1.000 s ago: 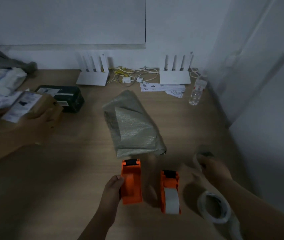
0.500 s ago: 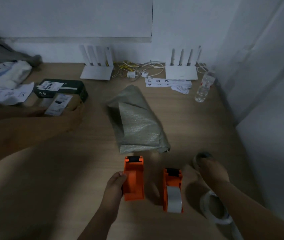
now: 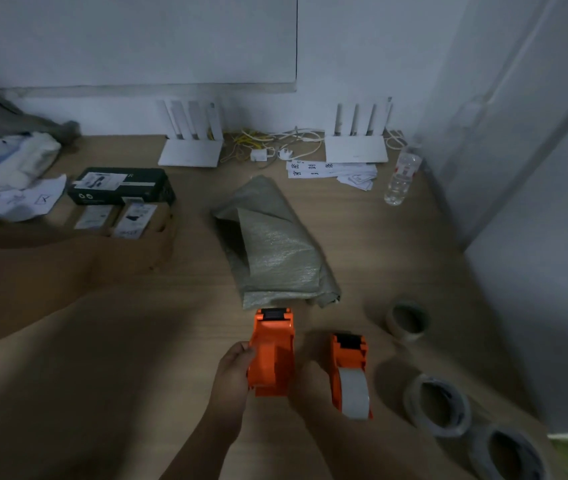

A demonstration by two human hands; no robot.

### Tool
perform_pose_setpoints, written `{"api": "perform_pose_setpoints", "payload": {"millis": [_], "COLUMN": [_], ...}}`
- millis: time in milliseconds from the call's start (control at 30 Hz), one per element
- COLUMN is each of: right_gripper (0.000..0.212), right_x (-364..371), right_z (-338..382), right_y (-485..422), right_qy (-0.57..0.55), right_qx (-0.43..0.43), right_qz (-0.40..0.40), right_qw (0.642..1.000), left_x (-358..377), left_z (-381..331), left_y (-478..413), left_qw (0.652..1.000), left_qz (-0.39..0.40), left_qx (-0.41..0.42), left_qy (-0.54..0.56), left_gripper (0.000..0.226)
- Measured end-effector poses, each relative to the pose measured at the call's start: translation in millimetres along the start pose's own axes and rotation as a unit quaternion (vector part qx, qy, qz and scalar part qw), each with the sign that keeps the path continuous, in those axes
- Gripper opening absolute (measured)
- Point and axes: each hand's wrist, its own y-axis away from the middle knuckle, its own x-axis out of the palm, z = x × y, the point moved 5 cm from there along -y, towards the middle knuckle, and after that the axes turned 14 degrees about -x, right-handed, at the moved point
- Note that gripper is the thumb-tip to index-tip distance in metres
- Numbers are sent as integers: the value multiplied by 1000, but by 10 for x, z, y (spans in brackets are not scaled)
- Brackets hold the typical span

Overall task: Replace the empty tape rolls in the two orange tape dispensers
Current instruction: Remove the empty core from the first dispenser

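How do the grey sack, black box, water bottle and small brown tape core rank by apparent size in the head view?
1. Grey sack
2. Black box
3. Water bottle and brown tape core: too alike, and the core sits nearer the camera.

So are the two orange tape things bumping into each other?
Apart. The head view shows a strip of bare table between the left dispenser and the right dispenser, which carries a white roll.
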Motion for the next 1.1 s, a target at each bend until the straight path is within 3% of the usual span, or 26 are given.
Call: {"api": "perform_pose_setpoints", "payload": {"millis": [67, 200, 367, 467, 668, 835, 901, 968, 1102], "right_gripper": [18, 26, 60, 58, 17, 14, 20, 30, 21], "right_x": [83, 333, 696, 685, 592, 468, 411, 315, 34], "right_z": [-257, -1019, -1781, -1686, -1277, -918, -791, -606, -211], "right_y": [-96, -500, -921, -771, -376, -107, -62, -52, 31], "right_qy": [0, -105, -115, -114, -69, -36, 23, 82, 115], "right_qx": [25, 50, 52, 91, 114, 86, 60, -7, -109], "right_qz": [-32, -60, -88, -98, -83, -66, -50, -70, -100], "right_qw": [999, 991, 988, 984, 988, 993, 997, 994, 982], "left_x": [-64, -151, -255, -272, -297, -333, -363, -370, -208], "left_z": [13, 118, 326, 387, 481, 490, 484, 409, 81], "left_y": [-16, -56, -56, -53, -85, -66, -45, -10, 108], "left_qw": [1000, 997, 981, 973, 959, 949, 945, 940, 910], "left_qz": [-5, -19, -35, -40, -34, -48, -71, -114, -193], "left_qx": [6, 16, 20, 22, 24, 14, 2, 10, 88], "left_qy": [-15, -76, -190, -227, -281, -311, -320, -321, -356], "left_gripper": [18, 18, 38, 23, 13, 17, 27, 24, 25]}}
